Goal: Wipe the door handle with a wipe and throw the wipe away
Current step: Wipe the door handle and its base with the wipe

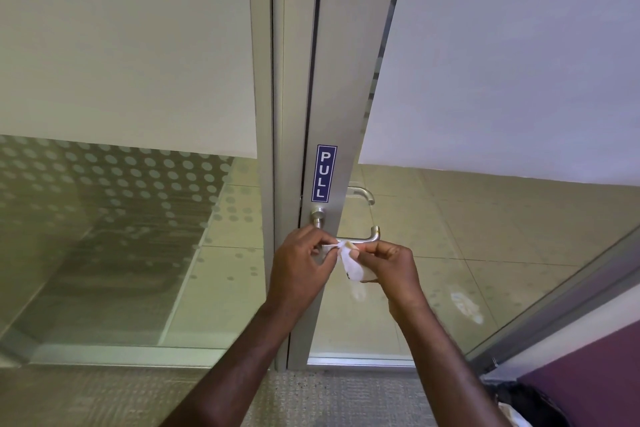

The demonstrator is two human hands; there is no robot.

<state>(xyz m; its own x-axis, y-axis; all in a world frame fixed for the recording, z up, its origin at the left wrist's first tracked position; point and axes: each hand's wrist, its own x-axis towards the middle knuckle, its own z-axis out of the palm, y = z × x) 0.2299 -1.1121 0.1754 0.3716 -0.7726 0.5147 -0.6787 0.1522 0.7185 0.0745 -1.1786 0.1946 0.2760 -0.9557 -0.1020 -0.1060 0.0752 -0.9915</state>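
Just below the door handle point(360, 238), whose bar runs left-right, I see my left hand point(301, 263) and right hand point(388, 265) both pinching the wipe point(351, 262); right seems nearer.

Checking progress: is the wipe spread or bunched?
Bunched: the wipe hangs crumpled between left hand and right hand.

- Door handle point(360, 238): brushed metal, satin sheen.
- Wipe point(351, 262), just below the handle: thin, soft, white, crumpled.
- Door frame point(329, 80) behind the handle: matt grey metal.
- Glass panel point(114, 218) left of the handle: glossy, frosted dots.
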